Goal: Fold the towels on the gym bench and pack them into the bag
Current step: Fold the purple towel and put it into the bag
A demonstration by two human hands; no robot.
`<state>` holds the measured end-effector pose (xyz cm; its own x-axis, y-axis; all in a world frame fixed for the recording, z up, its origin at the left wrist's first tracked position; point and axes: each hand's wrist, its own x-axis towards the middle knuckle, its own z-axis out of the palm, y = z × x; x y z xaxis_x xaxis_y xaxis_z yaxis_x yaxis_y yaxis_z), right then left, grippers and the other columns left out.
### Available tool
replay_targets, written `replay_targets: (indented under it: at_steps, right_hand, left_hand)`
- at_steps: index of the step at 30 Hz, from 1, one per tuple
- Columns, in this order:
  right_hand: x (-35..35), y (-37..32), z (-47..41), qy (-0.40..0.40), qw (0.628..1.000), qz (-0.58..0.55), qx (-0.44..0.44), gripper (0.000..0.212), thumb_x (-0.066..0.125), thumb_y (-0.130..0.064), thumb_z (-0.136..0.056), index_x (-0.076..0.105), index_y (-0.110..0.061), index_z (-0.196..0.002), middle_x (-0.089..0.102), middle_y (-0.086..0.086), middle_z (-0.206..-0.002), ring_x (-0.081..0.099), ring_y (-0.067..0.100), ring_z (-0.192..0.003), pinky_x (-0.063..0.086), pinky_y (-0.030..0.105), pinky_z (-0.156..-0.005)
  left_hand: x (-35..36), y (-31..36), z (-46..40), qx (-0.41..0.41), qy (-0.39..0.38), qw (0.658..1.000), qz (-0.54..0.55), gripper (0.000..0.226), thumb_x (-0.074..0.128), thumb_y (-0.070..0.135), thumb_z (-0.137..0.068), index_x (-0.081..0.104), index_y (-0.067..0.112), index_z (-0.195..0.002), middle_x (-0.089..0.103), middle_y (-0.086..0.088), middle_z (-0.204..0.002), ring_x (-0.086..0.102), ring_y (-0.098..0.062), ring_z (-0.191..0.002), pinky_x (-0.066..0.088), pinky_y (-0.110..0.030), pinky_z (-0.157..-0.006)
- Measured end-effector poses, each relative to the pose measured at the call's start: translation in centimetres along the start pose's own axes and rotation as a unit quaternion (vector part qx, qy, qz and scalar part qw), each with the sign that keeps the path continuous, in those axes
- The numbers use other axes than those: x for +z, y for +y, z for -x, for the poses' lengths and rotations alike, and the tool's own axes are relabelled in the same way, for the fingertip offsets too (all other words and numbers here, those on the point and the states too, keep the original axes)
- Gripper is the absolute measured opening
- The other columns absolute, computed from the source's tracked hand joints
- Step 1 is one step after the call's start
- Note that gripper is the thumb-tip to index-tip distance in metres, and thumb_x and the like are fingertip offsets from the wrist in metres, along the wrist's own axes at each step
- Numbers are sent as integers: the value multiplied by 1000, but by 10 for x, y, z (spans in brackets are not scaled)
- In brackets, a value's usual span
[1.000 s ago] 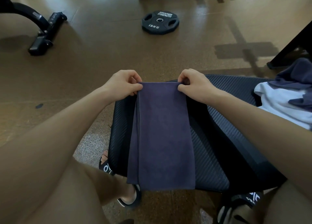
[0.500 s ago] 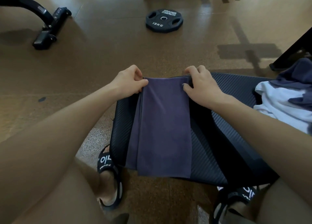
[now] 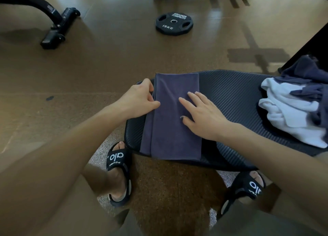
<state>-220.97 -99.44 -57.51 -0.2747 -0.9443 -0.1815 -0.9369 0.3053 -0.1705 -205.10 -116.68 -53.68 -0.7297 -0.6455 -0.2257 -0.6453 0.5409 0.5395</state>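
On the ribbed black padded gym bench (image 3: 236,93): long dark purple microfibre towel (image 3: 174,122), folded into a narrow strip, lying across the pad with its far end just past the far rim and its near end hanging a little over the near rim. Big change from half a second back: both hands no longer pinching the far corners. Left hand (image 3: 140,100) now down at the strip's left edge, fingers curled, thumb on top of the cloth, pinching that edge. Right hand (image 3: 204,115) let go and flat on top of the towel, fingers straight and spread, pressing it down. Towel itself further up the pad than before.

Edges: under-layer of the fold peeking out along the left side, right edge clean and straight. Loose heap of white and dark blue towels (image 3: 298,104) at the right end of the pad, well apart from the strip, bare ribbed pad between them. Brown rubber floor (image 3: 106,61) wide open on the left and beyond; black 15 kg weight plate (image 3: 174,23) lying well away. Black slide sandals (image 3: 118,168) under the near rim.
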Motion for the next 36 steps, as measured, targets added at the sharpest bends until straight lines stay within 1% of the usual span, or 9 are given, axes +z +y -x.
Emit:
replay_targets:
  at_steps: [4, 8, 13, 17, 23, 27, 30, 32, 36]
  right_hand:
    - [7, 1, 11, -24, 1000, 6, 9, 65, 25, -54, -105, 2, -30, -161, -7, 4, -169, -10, 20, -155, 3, 42, -127]
    - [14, -2, 10, -21, 1000, 10, 17, 65, 17, -57, -104, -5, -31, -160, -14, 4, -168, -14, 20, -155, 0, 43, -126]
    - [13, 2, 11, -18, 1000, 1, 12, 66, 19, -58, -104, -3, -31, -161, -12, 4, -169, -14, 20, -155, 0, 42, -127]
    - [10, 9, 15, -10, 1000, -11, 8, 68, 25, -58, -104, 1, -30, -161, -8, 4, -169, -10, 20, -155, 4, 41, -127]
    - [7, 9, 20, -6, 1000, -4, -8, 70, 30, -58, -103, 3, -31, -161, -6, 6, -169, -9, 23, -156, 7, 43, -127]
    - [3, 9, 23, -19, 1000, -1, -8, 69, 32, -58, -103, 4, -31, -161, -4, 6, -169, -8, 24, -156, 7, 43, -127]
    - [0, 8, 22, -30, 1000, -4, -5, 69, 33, -57, -103, 7, -30, -161, -3, 6, -169, -6, 25, -156, 8, 43, -126]
    - [-1, 6, 21, -30, 999, -6, -9, 69, 35, -55, -103, 8, -29, -161, -2, 8, -169, -5, 25, -156, 9, 42, -126]
    - [-3, 3, 19, -30, 999, -8, -15, 69, 38, -54, -103, 11, -28, -161, 0, 10, -169, -3, 27, -156, 10, 42, -126]
  left_hand:
    - [8, 0, 7, -55, -59, 996, -46, 42, 72, 40, -88, 46, 14, -109, 71, -4, -97, 69, -20, -84, 58, -47, -84]
    - [12, 3, 9, -77, -38, 996, -11, 40, 77, 36, -85, 50, 13, -104, 75, -3, -85, 73, -16, -73, 59, -44, -82]
    - [11, 10, 7, -96, -33, 994, 51, 24, 80, 20, -83, 64, 5, -93, 77, -12, -88, 74, -25, -85, 60, -46, -86]
    - [10, 15, 6, -119, -47, 983, 131, 15, 76, 9, -85, 62, 7, -81, 75, -18, -95, 73, -28, -93, 62, -41, -85]
    - [9, 5, 7, -126, -39, 983, 130, 17, 74, 6, -88, 59, 13, -93, 67, -9, -93, 73, -22, -80, 64, -40, -79]
    - [13, 1, 12, -118, -36, 986, 111, 12, 71, 12, -92, 63, 11, -101, 69, -10, -99, 74, -20, -83, 64, -39, -78]
    - [10, 1, 22, -138, -67, 978, 139, 24, 75, 25, -90, 62, 11, -104, 72, -10, -96, 75, -19, -84, 64, -36, -76]
    - [10, 1, 30, -151, -105, 974, 129, 26, 77, 24, -89, 62, 9, -104, 75, -11, -90, 76, -19, -78, 64, -35, -75]
    - [12, -4, 40, -152, -116, 970, 147, 7, 62, 11, -98, 59, 7, -102, 71, -9, -88, 74, -16, -74, 63, -29, -69]
